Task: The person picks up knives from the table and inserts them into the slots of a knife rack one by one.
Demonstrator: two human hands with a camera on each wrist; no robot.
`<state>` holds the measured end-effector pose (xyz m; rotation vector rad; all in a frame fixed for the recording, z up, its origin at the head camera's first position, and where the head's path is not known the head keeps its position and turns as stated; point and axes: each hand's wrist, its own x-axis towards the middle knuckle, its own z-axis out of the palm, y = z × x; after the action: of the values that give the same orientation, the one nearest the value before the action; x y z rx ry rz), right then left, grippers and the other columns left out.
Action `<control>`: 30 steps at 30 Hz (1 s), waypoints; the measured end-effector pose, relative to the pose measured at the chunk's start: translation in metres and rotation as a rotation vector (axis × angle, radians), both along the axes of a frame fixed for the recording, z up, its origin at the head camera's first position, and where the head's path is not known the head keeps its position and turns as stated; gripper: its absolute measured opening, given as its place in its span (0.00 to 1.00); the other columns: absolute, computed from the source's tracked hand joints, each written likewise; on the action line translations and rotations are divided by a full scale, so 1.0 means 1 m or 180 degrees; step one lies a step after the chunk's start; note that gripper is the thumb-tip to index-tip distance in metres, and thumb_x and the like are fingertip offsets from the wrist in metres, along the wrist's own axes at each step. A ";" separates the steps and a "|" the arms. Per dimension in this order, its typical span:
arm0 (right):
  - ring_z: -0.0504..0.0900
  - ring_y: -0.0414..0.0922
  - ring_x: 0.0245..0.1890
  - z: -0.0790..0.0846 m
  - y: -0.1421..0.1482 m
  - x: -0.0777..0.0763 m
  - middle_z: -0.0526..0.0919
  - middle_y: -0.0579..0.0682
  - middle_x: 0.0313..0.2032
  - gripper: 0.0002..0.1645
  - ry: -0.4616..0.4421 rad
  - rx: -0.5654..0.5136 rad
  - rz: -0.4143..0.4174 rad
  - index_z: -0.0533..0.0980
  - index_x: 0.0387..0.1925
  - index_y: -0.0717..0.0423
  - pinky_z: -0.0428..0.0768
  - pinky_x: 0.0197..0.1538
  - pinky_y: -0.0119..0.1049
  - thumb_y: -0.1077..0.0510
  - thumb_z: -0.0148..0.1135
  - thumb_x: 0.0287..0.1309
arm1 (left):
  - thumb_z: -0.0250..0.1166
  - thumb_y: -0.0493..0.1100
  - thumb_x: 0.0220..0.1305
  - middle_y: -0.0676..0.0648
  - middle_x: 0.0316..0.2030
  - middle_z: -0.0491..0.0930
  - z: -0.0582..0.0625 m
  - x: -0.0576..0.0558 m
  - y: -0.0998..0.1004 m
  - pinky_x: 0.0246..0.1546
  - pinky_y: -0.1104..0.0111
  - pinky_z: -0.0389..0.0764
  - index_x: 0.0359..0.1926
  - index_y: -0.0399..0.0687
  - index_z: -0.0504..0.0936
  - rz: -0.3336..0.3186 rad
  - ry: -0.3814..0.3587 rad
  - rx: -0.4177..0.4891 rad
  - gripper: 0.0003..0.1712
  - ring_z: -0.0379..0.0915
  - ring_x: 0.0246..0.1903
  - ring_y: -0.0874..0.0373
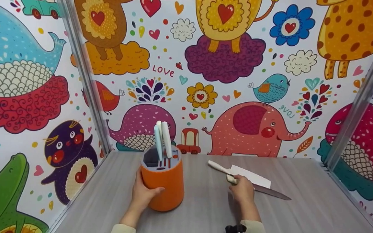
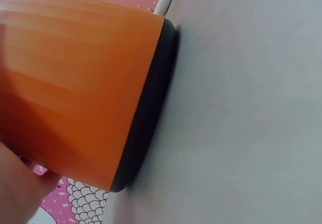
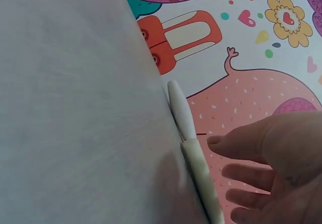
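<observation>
My left hand (image 1: 143,193) grips the orange knife block (image 1: 165,187) at its left side, the thumb across its front. Pale blue and white handles (image 1: 167,142) stick up from the grey top. In the left wrist view the dark base (image 2: 148,108) meets the table. My right hand (image 1: 243,190) hovers at the cream handle of a kitchen knife (image 1: 274,193) lying flat, its grey blade pointing right. From the right wrist view, thumb and fingers are spread apart beside that handle (image 3: 201,178). Just behind lies a white-bladed cleaver (image 1: 251,176) with a white handle (image 1: 218,167).
The grey wood-grain table (image 1: 202,207) is closed in by walls printed with cartoon animals (image 1: 244,129). Metal posts stand at the back left (image 1: 89,84) and back right (image 1: 355,106) corners. A black band (image 1: 235,229) is at my right wrist.
</observation>
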<state>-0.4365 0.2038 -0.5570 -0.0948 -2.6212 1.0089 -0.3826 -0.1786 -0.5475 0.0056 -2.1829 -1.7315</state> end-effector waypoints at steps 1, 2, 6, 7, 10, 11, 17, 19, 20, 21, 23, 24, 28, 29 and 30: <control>0.86 0.68 0.53 -0.001 0.001 0.000 0.88 0.68 0.51 0.28 0.0003 0.0030 -0.0018 0.84 0.54 0.68 0.82 0.57 0.64 0.66 0.78 0.48 | 0.86 0.49 0.52 0.41 0.77 0.66 -0.001 0.000 0.001 0.78 0.42 0.67 0.84 0.51 0.49 -0.0005 0.0014 0.0005 0.69 0.68 0.70 0.42; 0.86 0.68 0.52 -0.003 0.003 0.000 0.88 0.68 0.50 0.28 0.0021 0.0049 -0.0039 0.84 0.53 0.68 0.82 0.57 0.63 0.66 0.77 0.48 | 0.86 0.49 0.52 0.41 0.77 0.66 -0.001 0.000 0.001 0.78 0.42 0.67 0.84 0.52 0.49 -0.0017 0.0024 0.0016 0.69 0.68 0.70 0.42; 0.86 0.69 0.50 -0.012 0.008 -0.001 0.89 0.69 0.48 0.26 0.0081 0.0128 -0.0103 0.84 0.51 0.69 0.83 0.55 0.63 0.68 0.75 0.46 | 0.86 0.51 0.52 0.42 0.77 0.66 0.000 0.001 0.001 0.78 0.42 0.67 0.83 0.52 0.49 -0.0045 -0.0005 -0.0007 0.68 0.68 0.70 0.43; 0.86 0.69 0.50 -0.014 0.008 0.000 0.89 0.69 0.47 0.25 0.0088 0.0147 -0.0121 0.85 0.50 0.69 0.83 0.54 0.63 0.69 0.74 0.46 | 0.86 0.51 0.52 0.42 0.77 0.66 0.000 0.001 0.000 0.78 0.43 0.67 0.83 0.52 0.50 -0.0046 -0.0010 -0.0011 0.68 0.69 0.70 0.43; 0.86 0.69 0.49 -0.017 0.008 0.000 0.89 0.68 0.46 0.21 0.0053 0.0207 -0.0199 0.86 0.47 0.66 0.83 0.53 0.63 0.71 0.69 0.48 | 0.86 0.52 0.52 0.42 0.77 0.67 0.002 0.002 -0.002 0.78 0.42 0.66 0.83 0.52 0.50 -0.0041 -0.0016 -0.0057 0.68 0.69 0.70 0.43; 0.87 0.68 0.48 -0.017 0.008 -0.001 0.90 0.67 0.45 0.19 0.0051 0.0224 -0.0228 0.86 0.46 0.65 0.83 0.52 0.63 0.72 0.67 0.50 | 0.86 0.52 0.52 0.42 0.77 0.67 0.002 0.003 -0.003 0.78 0.42 0.67 0.83 0.52 0.51 -0.0039 -0.0011 -0.0067 0.68 0.69 0.70 0.43; 0.88 0.66 0.44 -0.017 0.009 -0.002 0.91 0.63 0.41 0.15 0.0063 0.0305 -0.0222 0.90 0.41 0.59 0.84 0.48 0.61 0.70 0.63 0.54 | 0.86 0.50 0.52 0.41 0.75 0.68 0.002 0.004 -0.003 0.77 0.41 0.68 0.82 0.50 0.51 -0.0037 0.0041 -0.0070 0.67 0.69 0.69 0.42; 0.88 0.66 0.43 -0.017 0.010 -0.001 0.91 0.62 0.40 0.15 0.0066 0.0349 -0.0171 0.90 0.40 0.59 0.84 0.47 0.60 0.70 0.64 0.53 | 0.86 0.50 0.52 0.42 0.75 0.68 0.002 0.004 -0.003 0.77 0.41 0.67 0.82 0.52 0.51 -0.0038 0.0008 -0.0044 0.67 0.69 0.70 0.42; 0.88 0.65 0.43 -0.017 0.011 -0.001 0.91 0.62 0.40 0.15 0.0074 0.0376 -0.0151 0.90 0.40 0.60 0.84 0.47 0.60 0.71 0.64 0.52 | 0.86 0.50 0.53 0.42 0.75 0.68 0.002 0.004 -0.002 0.77 0.40 0.67 0.83 0.52 0.50 -0.0039 0.0004 -0.0049 0.67 0.69 0.70 0.42; 0.88 0.65 0.43 -0.017 0.011 -0.001 0.92 0.61 0.40 0.15 0.0075 0.0397 -0.0142 0.90 0.40 0.60 0.84 0.46 0.59 0.71 0.65 0.52 | 0.86 0.50 0.52 0.42 0.76 0.67 0.002 0.004 -0.002 0.77 0.40 0.67 0.83 0.52 0.50 -0.0038 -0.0014 -0.0045 0.67 0.69 0.70 0.42; 0.88 0.65 0.43 -0.016 0.012 0.000 0.92 0.61 0.40 0.15 0.0081 0.0442 -0.0121 0.90 0.40 0.60 0.85 0.45 0.59 0.71 0.65 0.51 | 0.86 0.51 0.52 0.42 0.76 0.67 0.001 0.003 -0.002 0.78 0.41 0.67 0.83 0.53 0.50 -0.0033 -0.0054 -0.0031 0.68 0.68 0.71 0.42; 0.88 0.65 0.42 -0.016 0.012 0.000 0.92 0.61 0.40 0.15 0.0084 0.0458 -0.0100 0.90 0.40 0.60 0.85 0.45 0.59 0.71 0.66 0.51 | 0.86 0.51 0.52 0.43 0.76 0.66 0.001 0.003 -0.002 0.78 0.41 0.66 0.83 0.54 0.50 -0.0034 -0.0060 -0.0024 0.68 0.67 0.71 0.42; 0.88 0.63 0.40 -0.013 0.012 0.001 0.91 0.61 0.38 0.13 0.0073 0.0469 0.0009 0.89 0.38 0.62 0.84 0.44 0.58 0.72 0.68 0.49 | 0.86 0.52 0.52 0.42 0.76 0.67 0.001 0.004 -0.002 0.78 0.40 0.66 0.83 0.53 0.50 -0.0041 -0.0004 -0.0026 0.68 0.68 0.71 0.42; 0.88 0.62 0.39 -0.013 0.012 0.001 0.91 0.61 0.37 0.12 0.0051 0.0465 0.0027 0.88 0.37 0.62 0.84 0.43 0.57 0.72 0.68 0.49 | 0.85 0.53 0.52 0.43 0.76 0.67 0.001 0.004 -0.002 0.78 0.40 0.66 0.83 0.53 0.50 -0.0041 0.0010 -0.0023 0.67 0.68 0.71 0.42; 0.88 0.60 0.37 -0.012 0.012 0.002 0.90 0.60 0.36 0.10 0.0009 0.0458 0.0044 0.88 0.35 0.62 0.84 0.43 0.56 0.72 0.69 0.49 | 0.85 0.53 0.52 0.43 0.76 0.67 0.000 0.004 -0.002 0.78 0.40 0.66 0.83 0.53 0.50 -0.0038 0.0023 -0.0025 0.67 0.68 0.71 0.42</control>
<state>-0.4345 0.2155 -0.5690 -0.0413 -2.6854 0.8209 -0.3785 -0.1810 -0.5472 -0.0158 -2.1889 -1.7268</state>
